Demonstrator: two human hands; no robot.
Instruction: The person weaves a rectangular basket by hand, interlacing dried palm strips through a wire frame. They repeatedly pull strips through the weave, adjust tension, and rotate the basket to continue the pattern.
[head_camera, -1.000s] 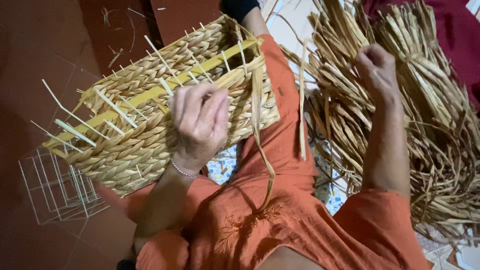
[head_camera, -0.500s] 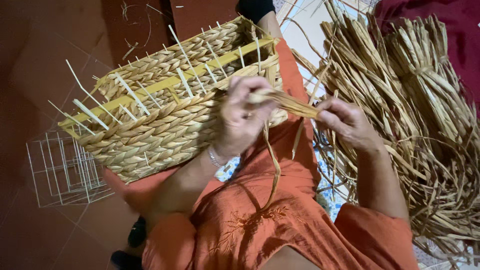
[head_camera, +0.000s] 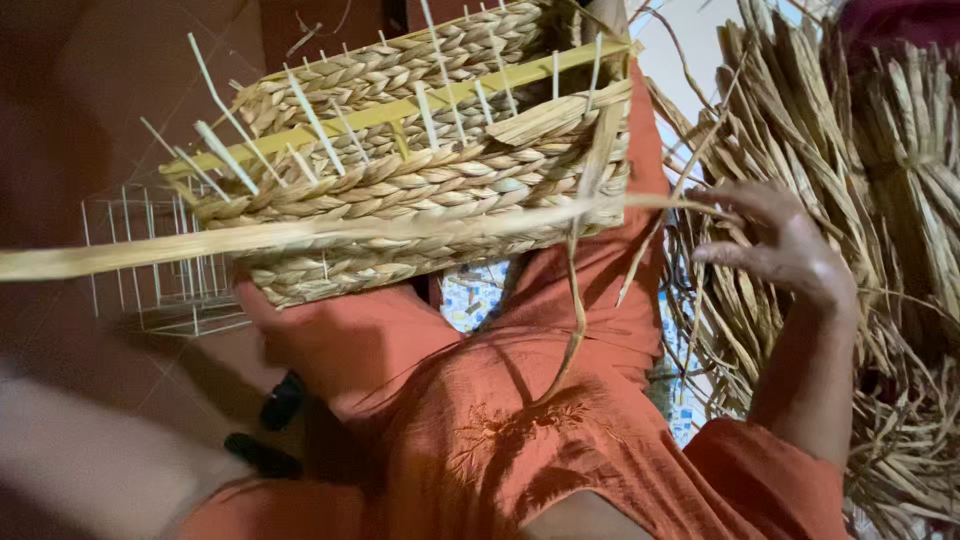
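Long dried reed strand (head_camera: 300, 235) pulled flat across a half-woven basket (head_camera: 420, 190)
Its long axis runs 9 to 3 o'clock, passing the basket's front wall; the right hand (head_camera: 785, 245), fingers spread, meets its 3 o'clock end beside the heaped reeds (head_camera: 880, 200). The left hand is blurred at 8 o'clock, grip untellable; open floor lies there

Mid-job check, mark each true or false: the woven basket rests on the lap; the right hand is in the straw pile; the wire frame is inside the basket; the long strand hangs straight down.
1. The rectangular woven straw basket rests on the orange-clothed lap. True.
2. The right hand reaches into the pile of dried straw strands. True.
3. The white wire frame sits inside the basket. False: it stands on the floor beside it.
4. The long flat straw strand hangs straight down. False: it stretches sideways across the basket's front.
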